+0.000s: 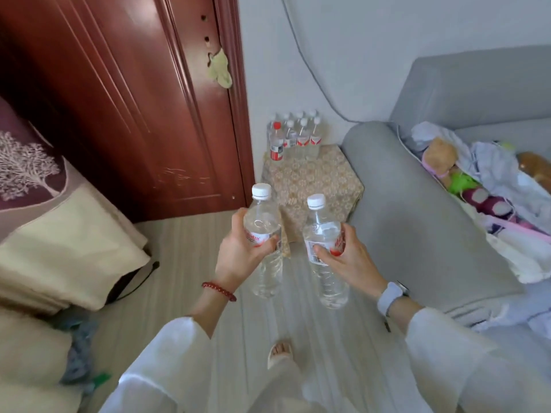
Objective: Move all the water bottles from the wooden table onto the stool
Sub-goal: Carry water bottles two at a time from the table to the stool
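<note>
My left hand point(238, 248) grips a clear water bottle point(264, 213) with a white cap, held upright at its label. My right hand point(347, 257) grips a second clear white-capped bottle point(320, 222) the same way. Both bottles hang in the air above the floor, just short of the stool point(316, 180), which has a beige floral cover. Several water bottles point(298, 137) stand in a cluster on the stool's far edge by the wall; one point(276, 141) has a red cap. The wooden table is out of view.
A grey sofa point(402, 210) flanks the stool on the right, piled with toys and clothes point(477, 186). A dark red wooden door point(134, 99) stands behind on the left. Folded bedding point(65, 242) lies at the left. My sandalled foot point(278, 351) rests on the pale plank floor.
</note>
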